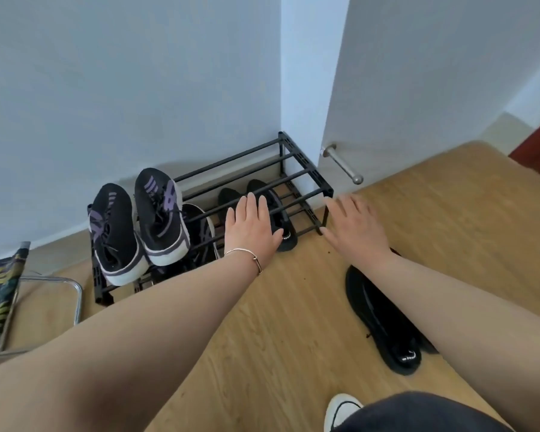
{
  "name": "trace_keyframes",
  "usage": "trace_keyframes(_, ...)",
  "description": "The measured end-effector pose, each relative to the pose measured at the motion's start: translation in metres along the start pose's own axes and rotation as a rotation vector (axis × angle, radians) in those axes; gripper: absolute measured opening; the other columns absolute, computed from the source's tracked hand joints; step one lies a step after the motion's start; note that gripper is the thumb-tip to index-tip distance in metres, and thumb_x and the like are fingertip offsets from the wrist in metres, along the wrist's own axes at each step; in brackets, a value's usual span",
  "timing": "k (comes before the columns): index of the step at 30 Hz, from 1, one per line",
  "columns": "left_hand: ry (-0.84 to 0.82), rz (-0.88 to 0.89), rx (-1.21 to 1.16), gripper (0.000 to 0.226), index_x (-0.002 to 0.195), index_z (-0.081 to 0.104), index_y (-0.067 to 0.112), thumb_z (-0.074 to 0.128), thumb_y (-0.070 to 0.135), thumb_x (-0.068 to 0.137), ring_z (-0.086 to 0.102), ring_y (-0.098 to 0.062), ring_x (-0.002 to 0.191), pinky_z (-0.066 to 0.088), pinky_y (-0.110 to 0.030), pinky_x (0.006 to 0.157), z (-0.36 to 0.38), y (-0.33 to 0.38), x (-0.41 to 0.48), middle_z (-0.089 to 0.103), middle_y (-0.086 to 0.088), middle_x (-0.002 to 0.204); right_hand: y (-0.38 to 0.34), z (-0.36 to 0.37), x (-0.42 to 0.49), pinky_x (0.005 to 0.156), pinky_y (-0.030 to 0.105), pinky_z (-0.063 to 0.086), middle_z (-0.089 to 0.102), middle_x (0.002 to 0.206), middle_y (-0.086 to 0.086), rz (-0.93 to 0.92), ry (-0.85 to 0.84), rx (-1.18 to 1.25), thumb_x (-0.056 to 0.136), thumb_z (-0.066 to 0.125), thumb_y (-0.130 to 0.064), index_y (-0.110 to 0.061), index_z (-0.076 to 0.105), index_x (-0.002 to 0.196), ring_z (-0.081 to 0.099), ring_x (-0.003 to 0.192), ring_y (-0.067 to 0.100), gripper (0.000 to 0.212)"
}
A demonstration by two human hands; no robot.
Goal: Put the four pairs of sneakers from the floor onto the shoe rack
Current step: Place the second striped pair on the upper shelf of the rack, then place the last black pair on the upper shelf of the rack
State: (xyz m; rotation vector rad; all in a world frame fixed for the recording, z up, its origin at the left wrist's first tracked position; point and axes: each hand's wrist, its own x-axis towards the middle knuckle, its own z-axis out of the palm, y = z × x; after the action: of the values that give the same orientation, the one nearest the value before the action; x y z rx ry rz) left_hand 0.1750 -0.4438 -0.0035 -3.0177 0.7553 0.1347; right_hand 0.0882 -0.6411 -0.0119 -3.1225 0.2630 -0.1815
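A low black metal shoe rack (293,157) stands against the white wall. Two black sneakers with purple stripes (138,226) rest on its top bars at the left. Under them, on the lower shelf, lies another dark pair (200,226). An all-black pair (289,240) sits on the lower shelf at the right, heels sticking out. My left hand (250,230) hovers open over those heels, fingers spread. Beside the rack's front right corner, my right hand (354,226) is open too. A black sneaker (381,319) lies on the floor under my right forearm; its partner is mostly hidden.
A folding stool with leaf-print fabric and chrome legs (0,285) stands left of the rack. A metal door stopper (343,165) juts from the wall at the right. A white shoe toe (340,410) shows at the bottom edge. The floor is light wood.
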Motion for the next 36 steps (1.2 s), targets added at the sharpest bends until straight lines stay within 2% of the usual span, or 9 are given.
trace_keyframes(10, -0.025, 0.189, -0.013, 0.082, 0.159, 0.012, 0.009, 0.042, 0.055, 0.097, 0.014, -0.03, 0.154, 0.018, -0.049, 0.124, 0.032, 0.091, -0.011, 0.015, -0.015, 0.167, 0.083, 0.009, -0.069, 0.102, 0.052, 0.043, 0.054, 0.137, 0.016, 0.188, -0.029, -0.079, 0.093, 0.06, -0.04, -0.015, 0.046, 0.145, 0.048, 0.129, 0.039, 0.059)
trace_keyframes(14, -0.051, 0.246, -0.002, 0.082, 0.159, 0.01, 0.01, 0.04, 0.056, 0.098, 0.014, -0.03, 0.154, 0.018, -0.048, 0.125, 0.049, 0.115, -0.012, 0.014, -0.014, 0.167, 0.113, 0.029, -0.078, 0.103, 0.053, 0.042, 0.055, 0.138, 0.016, 0.233, -0.096, -0.119, 0.094, 0.058, -0.042, -0.015, 0.048, 0.145, 0.049, 0.128, 0.039, 0.058)
trace_keyframes(19, -0.115, 0.273, 0.029, 0.084, 0.159, 0.01, 0.009, 0.039, 0.059, 0.098, 0.02, -0.032, 0.152, 0.023, -0.046, 0.123, 0.081, 0.137, -0.005, 0.017, -0.015, 0.166, 0.143, 0.067, -0.094, 0.102, 0.05, 0.041, 0.054, 0.14, 0.014, 0.279, -0.213, -0.137, 0.098, 0.05, -0.044, -0.017, 0.043, 0.148, 0.049, 0.128, 0.039, 0.057)
trace_keyframes(26, -0.287, 0.199, -0.002, 0.079, 0.153, 0.021, 0.007, 0.038, 0.059, 0.097, 0.041, -0.03, 0.129, 0.045, -0.039, 0.102, 0.133, 0.158, -0.007, 0.04, -0.012, 0.145, 0.173, 0.119, -0.118, 0.093, 0.047, 0.045, 0.059, 0.129, 0.009, 0.484, -0.392, -0.085, 0.098, 0.041, -0.049, -0.02, 0.045, 0.142, 0.052, 0.115, 0.034, 0.052)
trace_keyframes(31, -0.484, 0.06, -0.088, 0.081, 0.151, 0.024, 0.006, 0.043, 0.061, 0.096, 0.047, -0.03, 0.128, 0.044, -0.037, 0.102, 0.169, 0.183, -0.016, 0.044, -0.014, 0.141, 0.19, 0.145, -0.131, 0.097, 0.046, 0.042, 0.057, 0.131, 0.008, 0.598, -0.53, -0.021, 0.1, 0.035, -0.056, -0.02, 0.045, 0.138, 0.049, 0.122, 0.034, 0.054)
trace_keyframes(36, -0.731, -0.104, -0.194, 0.067, 0.128, 0.045, 0.005, 0.043, 0.063, 0.095, 0.054, -0.03, 0.12, 0.044, -0.036, 0.099, 0.193, 0.206, -0.02, 0.054, -0.015, 0.131, 0.197, 0.17, -0.146, 0.076, 0.041, 0.05, 0.06, 0.117, 0.01, 0.754, -0.609, 0.171, 0.099, 0.032, -0.059, -0.014, 0.052, 0.13, 0.056, 0.106, 0.033, 0.058)
